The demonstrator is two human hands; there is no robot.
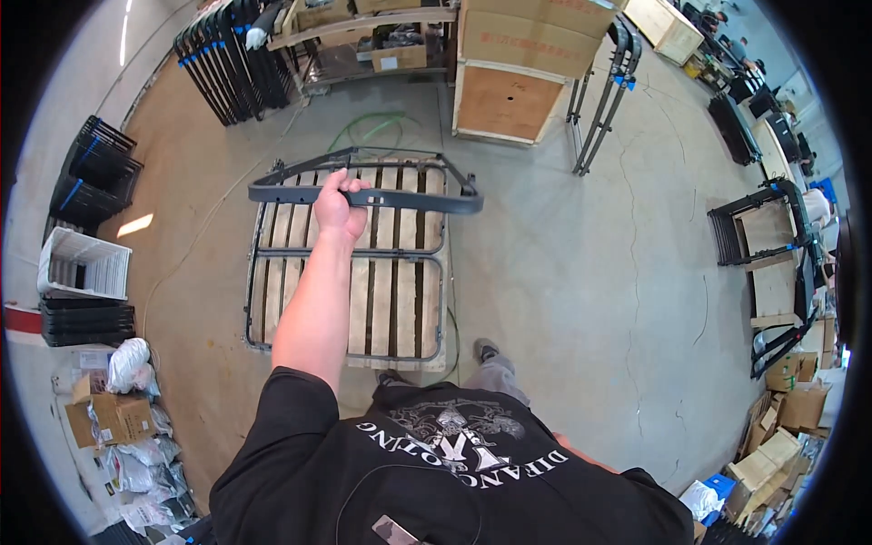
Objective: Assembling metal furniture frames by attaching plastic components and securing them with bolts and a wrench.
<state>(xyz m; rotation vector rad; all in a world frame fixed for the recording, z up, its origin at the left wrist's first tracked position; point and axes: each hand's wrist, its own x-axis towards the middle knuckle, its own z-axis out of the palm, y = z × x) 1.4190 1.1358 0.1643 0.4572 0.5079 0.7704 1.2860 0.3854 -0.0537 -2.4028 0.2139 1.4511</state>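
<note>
My left hand [339, 213] is closed round the near bar of a black metal tube frame [422, 202], lifted above a wooden slatted pallet [382, 313]. Its far bar and bent side pieces reach back over the pallet's far end. Beneath it, a flat black metal frame [313, 255] with a crossbar lies on the slats. Whether the lifted frame is joined to the flat one, I cannot tell. My left arm stretches forward and covers part of the pallet. Only a sliver of my right arm [579, 454] shows beside my shirt; the right hand is out of sight.
A green hose [372, 120] lies behind the pallet. Beyond are stacked black frames [213, 77], a wooden crate [504, 102] under cardboard boxes, and upright black tubes [602, 113]. A white plastic basket [86, 263] stands at left. More frames [767, 227] and boxes line the right.
</note>
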